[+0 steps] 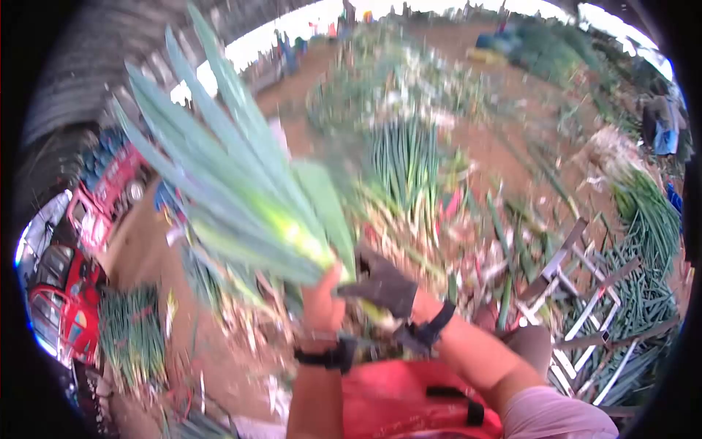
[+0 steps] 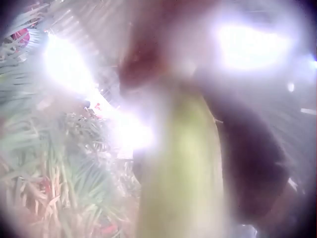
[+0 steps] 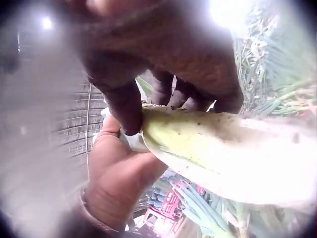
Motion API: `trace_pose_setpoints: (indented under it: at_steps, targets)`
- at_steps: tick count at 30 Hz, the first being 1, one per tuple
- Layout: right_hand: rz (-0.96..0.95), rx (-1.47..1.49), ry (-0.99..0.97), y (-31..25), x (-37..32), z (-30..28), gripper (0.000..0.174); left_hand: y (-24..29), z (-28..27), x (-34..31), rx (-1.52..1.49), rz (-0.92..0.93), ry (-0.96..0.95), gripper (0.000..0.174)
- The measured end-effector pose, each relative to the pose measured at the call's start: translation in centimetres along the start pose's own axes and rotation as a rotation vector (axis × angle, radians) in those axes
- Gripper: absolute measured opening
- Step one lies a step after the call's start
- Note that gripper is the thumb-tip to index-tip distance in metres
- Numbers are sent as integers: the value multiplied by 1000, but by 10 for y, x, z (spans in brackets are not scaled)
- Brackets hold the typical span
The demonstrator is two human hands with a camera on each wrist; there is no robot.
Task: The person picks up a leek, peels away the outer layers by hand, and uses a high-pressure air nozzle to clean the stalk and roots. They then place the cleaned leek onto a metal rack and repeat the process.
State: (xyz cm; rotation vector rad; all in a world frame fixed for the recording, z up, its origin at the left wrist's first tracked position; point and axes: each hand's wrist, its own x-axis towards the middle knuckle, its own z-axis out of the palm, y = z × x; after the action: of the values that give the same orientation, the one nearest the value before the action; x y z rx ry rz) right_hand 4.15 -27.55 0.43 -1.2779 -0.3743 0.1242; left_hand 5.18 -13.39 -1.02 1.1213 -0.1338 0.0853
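Note:
A large leek (image 1: pixel 292 230) with broad blue-green leaves fans up and left in the head view. My bare left hand (image 1: pixel 324 301) grips it round the lower stalk. My right hand (image 1: pixel 384 284), in a dark glove, meets the stalk from the right, beside a broad leaf (image 1: pixel 322 197) that stands apart from the others. In the right wrist view the gloved fingers (image 3: pixel 131 106) curl over a pale, soil-specked leaf sheath (image 3: pixel 198 144), with the left hand (image 3: pixel 119 173) just behind. A blurred light-green stalk (image 2: pixel 183 168) fills the left wrist view's middle.
Bundled leeks (image 1: pixel 406 161) lie ahead on the dirt ground, with another bundle (image 1: pixel 131 333) at left. Trimmed leaves and stalks are scattered around. A metal folding frame (image 1: pixel 585 293) stands at right, near a leek pile (image 1: pixel 643 212). Red vehicles (image 1: pixel 69 296) are at far left.

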Motion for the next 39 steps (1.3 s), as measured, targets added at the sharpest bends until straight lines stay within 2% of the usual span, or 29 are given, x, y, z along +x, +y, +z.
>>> trace_pose_setpoints:
  at_steps: [1,3,5,7,9,11,12,13,14,15,16,17,19,20,22,23,24,25,27,29,30,31,32,33,35,36,38,39]
  targets:
    - [-28,38,-29,-17,-8,9,71,15,9,-14,-152,-48,-17,47]
    - [-95,-404,62,0,-10,11,74,35,29,-30,-248,24,-83,50]
    - [-238,-740,53,-9,-25,34,69,35,11,-35,-152,46,-69,53]
    - [-169,-622,26,-33,-50,51,65,46,7,-54,-134,125,5,51]
    - [-85,-504,4,-31,-71,59,61,70,4,-65,-37,89,50,50]
    - [-356,-705,-15,3,-102,52,54,96,-8,-64,-68,65,67,48]
    - [-184,-664,-75,5,-125,46,49,109,-9,-62,-80,82,92,44]
    - [-113,-586,-35,28,-142,36,46,120,-4,-64,-8,166,133,38]
    - [-22,-609,-76,42,-157,19,39,129,-4,-62,77,243,180,32]
    - [-19,-945,-52,55,-179,-2,34,134,-29,-51,112,395,152,24]
    - [400,-1052,-54,65,-204,-23,31,158,-37,-54,172,398,259,25]
    - [643,-1255,-243,99,-237,-62,30,185,-42,-51,212,440,352,25]
    - [555,-1306,-498,148,-286,-124,37,222,-72,-43,121,462,327,20]
    - [530,-1317,-498,134,-265,-111,37,229,-70,-44,121,487,327,20]
    - [245,-1226,27,66,-219,-42,59,225,-56,-55,161,540,343,21]
    - [-100,-1087,66,44,-191,-21,61,218,-48,-60,161,544,333,21]
    - [-196,-870,53,-7,-161,24,61,207,-42,-71,145,488,307,30]
    - [-436,-823,83,-26,-139,60,61,196,-33,-81,126,432,280,40]
    - [-746,-770,63,-47,-105,115,61,173,-1,-101,37,419,232,39]
    - [-549,-870,213,-48,-85,142,61,164,7,-122,-52,412,197,39]
    - [-531,-673,225,-49,-87,142,60,162,2,-131,-172,389,47,40]
    - [-540,-675,213,-59,-94,141,60,162,-2,-140,-289,368,-103,40]
    - [-317,-473,35,-72,-102,137,59,169,-9,-144,-405,290,-136,40]
    - [-84,-268,-136,-79,-108,135,59,169,-12,-143,-407,297,-130,40]
    - [-68,-215,-187,-70,-109,139,57,166,-22,-138,-213,241,-127,41]
    - [-67,-92,-134,-67,-106,144,56,166,-22,-133,-237,205,-175,42]
    - [2,236,-90,-68,-102,148,53,157,-16,-137,-158,234,-145,39]
    - [0,237,-85,-69,-95,145,53,152,-10,-138,-81,259,-122,37]
